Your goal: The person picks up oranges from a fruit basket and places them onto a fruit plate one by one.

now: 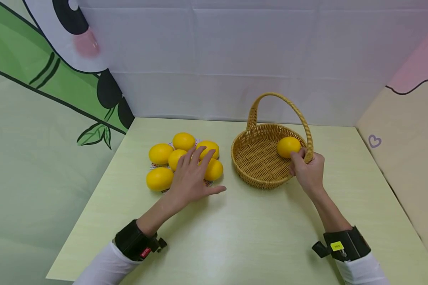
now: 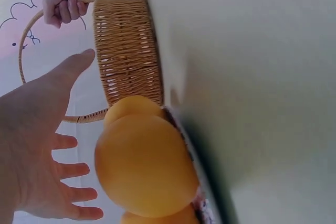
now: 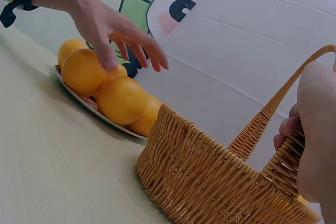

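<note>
My left hand (image 1: 192, 178) hovers over a group of yellow lemons (image 1: 159, 179), fingers spread and thumb out to the side. Nothing is held in it. The lemons lie on a shallow patterned plate (image 3: 84, 99), which they mostly hide in the head view. To the right is a round wicker basket (image 1: 258, 162) with a tall arched handle (image 1: 272, 94). One lemon (image 1: 288, 146) sits inside it, against the right side. My right hand (image 1: 311, 170) grips the handle's base at the basket's right rim, its fingers curled round the wicker.
Plate and basket stand side by side on a pale wooden table (image 1: 249, 237). Behind it hangs a white cloth backdrop (image 1: 235, 59) with printed cartoon shapes. A light side panel (image 1: 406, 150) borders the table on the right.
</note>
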Demonstrator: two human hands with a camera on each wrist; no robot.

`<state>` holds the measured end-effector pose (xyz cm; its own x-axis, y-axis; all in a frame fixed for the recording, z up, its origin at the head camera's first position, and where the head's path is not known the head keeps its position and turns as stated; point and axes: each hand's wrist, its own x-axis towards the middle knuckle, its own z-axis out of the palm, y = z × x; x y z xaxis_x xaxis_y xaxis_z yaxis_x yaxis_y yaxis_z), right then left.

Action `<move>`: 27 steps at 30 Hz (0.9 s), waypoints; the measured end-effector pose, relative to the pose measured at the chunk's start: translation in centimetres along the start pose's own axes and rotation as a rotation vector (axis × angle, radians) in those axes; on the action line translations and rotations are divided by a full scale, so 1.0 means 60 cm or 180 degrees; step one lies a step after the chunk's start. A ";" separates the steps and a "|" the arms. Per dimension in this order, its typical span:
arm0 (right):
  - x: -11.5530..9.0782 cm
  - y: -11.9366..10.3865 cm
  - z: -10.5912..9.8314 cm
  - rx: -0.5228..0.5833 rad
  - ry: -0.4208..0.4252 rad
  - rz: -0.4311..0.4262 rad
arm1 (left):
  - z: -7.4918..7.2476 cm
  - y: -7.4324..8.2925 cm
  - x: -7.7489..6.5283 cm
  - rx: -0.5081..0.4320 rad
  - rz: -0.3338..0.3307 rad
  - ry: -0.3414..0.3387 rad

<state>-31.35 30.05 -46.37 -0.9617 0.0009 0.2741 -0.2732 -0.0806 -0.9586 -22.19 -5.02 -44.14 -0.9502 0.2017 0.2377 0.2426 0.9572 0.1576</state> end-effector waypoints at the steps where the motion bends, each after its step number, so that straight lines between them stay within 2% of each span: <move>1: 0.000 0.001 0.000 -0.0005 0.0001 -0.0002 | -0.003 0.000 0.003 -0.0055 -0.0013 -0.0035; 7: -0.001 0.004 -0.001 -0.0046 0.0001 -0.0021 | -0.020 0.004 0.017 -0.0127 -0.0169 -0.0358; 12: -0.001 0.006 -0.001 -0.0049 -0.0012 -0.0071 | -0.026 0.005 0.024 -0.0115 -0.0193 -0.0472; 19: -0.001 0.005 -0.001 -0.0018 -0.0047 -0.0058 | -0.034 0.016 0.050 -0.0148 0.0048 -0.0522; 27: 0.000 0.007 -0.002 0.0072 -0.0053 0.0005 | -0.034 0.042 0.110 -0.0309 0.0504 -0.0542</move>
<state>-31.46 30.12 -46.77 -0.9616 -0.0159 0.2739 -0.2709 -0.1030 -0.9571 -27.43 -1.73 -40.23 -0.9162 0.3873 0.1030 0.4008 0.8883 0.2244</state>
